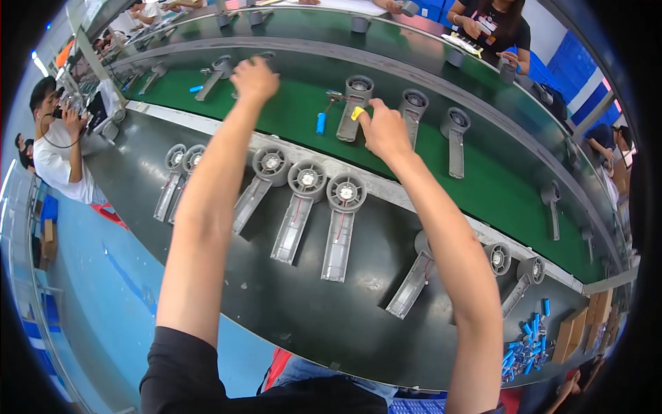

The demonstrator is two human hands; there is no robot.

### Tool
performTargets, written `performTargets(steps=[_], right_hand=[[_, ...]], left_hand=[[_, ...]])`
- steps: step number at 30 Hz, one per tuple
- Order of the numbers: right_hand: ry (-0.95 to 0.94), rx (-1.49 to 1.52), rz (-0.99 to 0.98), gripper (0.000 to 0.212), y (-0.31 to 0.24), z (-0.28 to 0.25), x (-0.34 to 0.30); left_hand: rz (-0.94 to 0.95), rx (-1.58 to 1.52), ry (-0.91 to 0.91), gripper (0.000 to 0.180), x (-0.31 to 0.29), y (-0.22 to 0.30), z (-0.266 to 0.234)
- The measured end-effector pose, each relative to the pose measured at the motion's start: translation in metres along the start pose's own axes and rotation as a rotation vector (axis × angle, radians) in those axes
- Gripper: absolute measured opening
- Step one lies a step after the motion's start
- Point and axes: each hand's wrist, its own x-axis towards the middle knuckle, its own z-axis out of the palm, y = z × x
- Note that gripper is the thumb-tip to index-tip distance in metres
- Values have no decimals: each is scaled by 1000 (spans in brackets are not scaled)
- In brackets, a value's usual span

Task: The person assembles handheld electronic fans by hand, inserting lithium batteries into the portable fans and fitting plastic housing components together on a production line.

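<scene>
Reaching with both bare arms across the dark bench (276, 303) to a green belt (293, 119) beyond. Holding left hand (256, 81) over the belt with fingers bent and blurred; cannot tell whether narrowed on anything. Just beyond those fingers, with a partly hidden housing (267, 54) at the belt's far side; to their left, with a second housing (219, 69) and a small blue cylinder (196, 89). Holding right hand (387, 131) at the central grey housing (347, 126), with thumb and index finger slightly spread at its right side and a yellow cover (357, 113) at the thumb tip; cannot tell whether gripping or only touching. Left of the right fingers, with a circuit board (334, 94) beside that housing and, nearer the body, a blue battery (321, 124). Just right of them, with a neighbouring housing (414, 101) partly covered by the hand; farther right, with another housing (456, 124). Nearer the body than either set of fingers, with a row of fan housings (307, 178) along the bench. Well to the right of the right fingers and nearer the body, with a heap of blue cells (527, 352) beside a cardboard box (569, 334).
</scene>
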Motion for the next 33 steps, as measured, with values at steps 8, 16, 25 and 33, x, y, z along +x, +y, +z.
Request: performTargets(steps=[8,16,25,33], right_hand=[[-27,58,63,40,3,-184,-117],[138,75,550,28,36,-279,-307],[37,-5,393,35,34,-249,-430],[178,-131,88,44,52,-209,-459]], left_hand=[[234,-4,-89,39,48,-80,38],[382,-783,-169,48,-116,-15,-160],[700,-848,-641,43,-409,54,-286],[471,-885,-704,44,-502,90,-256]])
